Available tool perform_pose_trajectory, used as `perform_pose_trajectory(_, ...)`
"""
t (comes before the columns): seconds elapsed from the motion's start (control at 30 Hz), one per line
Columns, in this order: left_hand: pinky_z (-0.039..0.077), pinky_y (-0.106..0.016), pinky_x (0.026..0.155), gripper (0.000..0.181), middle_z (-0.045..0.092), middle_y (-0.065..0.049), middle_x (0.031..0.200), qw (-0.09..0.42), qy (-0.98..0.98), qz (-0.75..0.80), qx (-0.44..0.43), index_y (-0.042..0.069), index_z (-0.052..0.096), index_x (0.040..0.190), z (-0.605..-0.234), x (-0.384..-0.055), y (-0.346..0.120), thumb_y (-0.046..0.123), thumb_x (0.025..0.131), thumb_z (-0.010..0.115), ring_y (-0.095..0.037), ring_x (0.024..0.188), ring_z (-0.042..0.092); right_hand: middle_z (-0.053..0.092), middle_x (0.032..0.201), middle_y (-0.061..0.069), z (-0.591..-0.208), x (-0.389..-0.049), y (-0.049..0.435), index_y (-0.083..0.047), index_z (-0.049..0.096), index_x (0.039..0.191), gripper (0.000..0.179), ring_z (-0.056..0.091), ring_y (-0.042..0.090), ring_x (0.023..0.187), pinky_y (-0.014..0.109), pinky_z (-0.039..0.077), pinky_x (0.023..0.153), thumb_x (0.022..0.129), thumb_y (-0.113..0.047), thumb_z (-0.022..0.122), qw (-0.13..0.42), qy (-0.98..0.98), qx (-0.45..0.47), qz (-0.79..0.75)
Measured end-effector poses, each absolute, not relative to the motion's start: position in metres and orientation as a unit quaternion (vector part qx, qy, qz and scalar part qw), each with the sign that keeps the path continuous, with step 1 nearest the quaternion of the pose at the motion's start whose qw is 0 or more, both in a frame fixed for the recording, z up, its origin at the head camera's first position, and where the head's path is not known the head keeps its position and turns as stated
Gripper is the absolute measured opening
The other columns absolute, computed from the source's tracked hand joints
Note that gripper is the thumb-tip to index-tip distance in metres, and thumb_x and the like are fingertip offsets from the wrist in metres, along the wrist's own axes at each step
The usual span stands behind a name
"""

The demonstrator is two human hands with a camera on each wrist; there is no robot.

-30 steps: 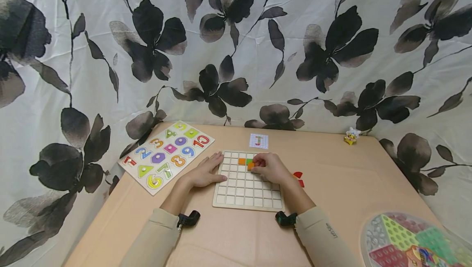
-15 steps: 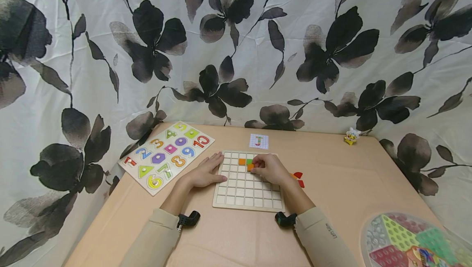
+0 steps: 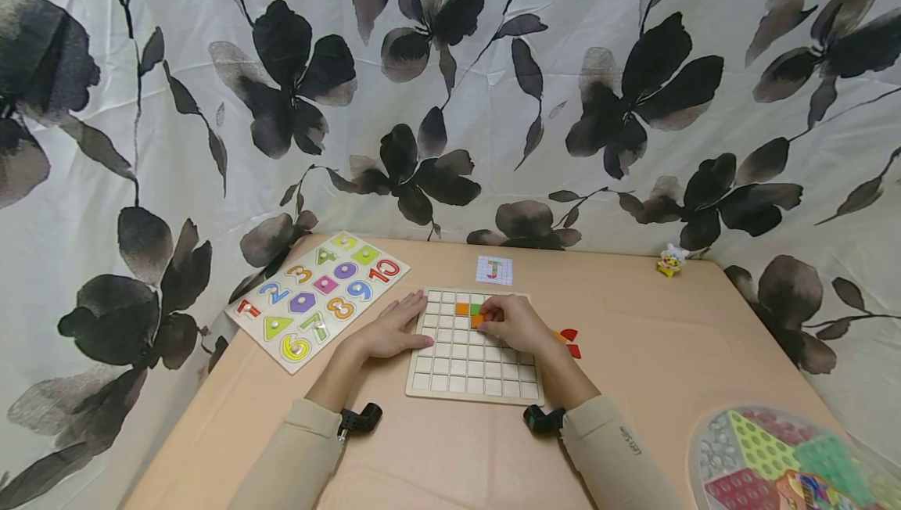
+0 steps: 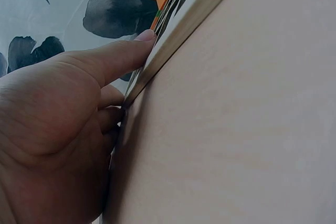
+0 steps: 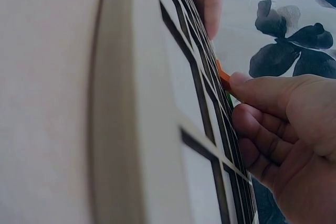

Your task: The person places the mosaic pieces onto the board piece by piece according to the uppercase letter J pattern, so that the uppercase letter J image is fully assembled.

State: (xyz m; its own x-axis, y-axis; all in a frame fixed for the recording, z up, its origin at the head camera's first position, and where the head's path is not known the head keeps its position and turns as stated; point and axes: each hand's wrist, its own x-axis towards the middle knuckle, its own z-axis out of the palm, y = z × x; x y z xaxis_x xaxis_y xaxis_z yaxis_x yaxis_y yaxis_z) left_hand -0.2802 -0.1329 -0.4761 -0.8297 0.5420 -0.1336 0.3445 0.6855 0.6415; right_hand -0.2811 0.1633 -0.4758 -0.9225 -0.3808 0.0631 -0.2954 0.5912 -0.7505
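Observation:
A wooden grid board (image 3: 457, 381) with pale square cells lies flat on the table. My left hand (image 3: 387, 332) rests along its left edge with fingers extended, the thumb over the rim. Near the top of the grid, my right hand (image 3: 521, 324) pinches an orange square tile (image 3: 476, 321) between thumb and fingers, just below a green tile (image 3: 475, 309). Another orange tile (image 3: 461, 309) sits in the cell left of the green one. In the right wrist view, the pinched orange tile (image 5: 224, 77) leans at a slant close over the grid. My right fingers hide several cells.
Behind the board lies a small pattern card (image 3: 494, 269). A number and shape puzzle board (image 3: 317, 299) is at the left. Red pieces (image 3: 572, 335) lie right of the grid, partly behind my right forearm. A small toy figure (image 3: 671, 260) and a clear container (image 3: 770, 459) stand further right.
The pinched orange tile has shifted slightly down and left, closer to its cell below the green tile. My right hand has barely moved, and the left hand stays still.

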Motion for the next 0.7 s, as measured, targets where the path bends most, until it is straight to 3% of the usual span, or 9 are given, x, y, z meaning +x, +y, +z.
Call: perform_pose_trajectory(0.7,-0.001,-0.051,0.134,0.093,0.011,-0.015,0.175,0.159,0.903,0.316,0.244,0.002,0.023,0.165,-0.4759,-0.2799,-0.1329,0.044,0.097,0.070,-0.034,0.163,0.005,0.064,0.085,0.000,-0.4766,-0.2797,0.1608,-0.005,0.074,0.104,0.018,0.057,0.015,0.079,0.022,0.049,0.068,0.090,-0.012,0.082,0.053,0.897,-0.187,-0.396)
